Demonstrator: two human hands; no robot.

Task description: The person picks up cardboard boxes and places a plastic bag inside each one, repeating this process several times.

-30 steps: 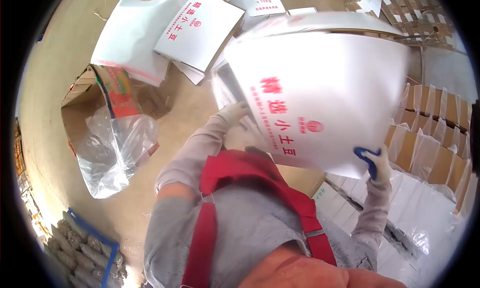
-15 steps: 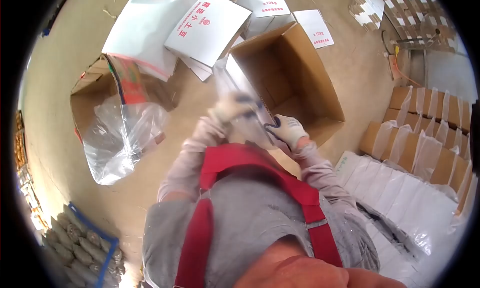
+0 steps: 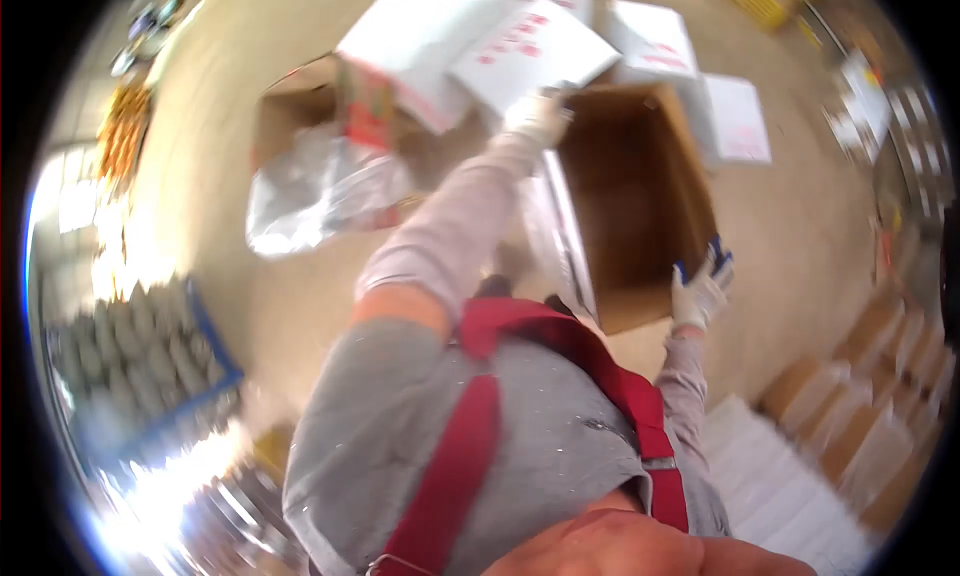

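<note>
At nine o'clock on the floor lies a crumpled clear plastic bag [image 3: 320, 191] against a brown carton [image 3: 290, 116]. Toward twelve o'clock the gloved left hand [image 3: 537, 116] reaches out, its grip curled on the far rim of the open cardboard box [image 3: 640, 196], which sits at one o'clock on the floor; white printed cartons [image 3: 530, 46] lie just beyond it. At three o'clock the gloved right hand [image 3: 700, 291] has its grip clasped around the box's near corner.
</note>
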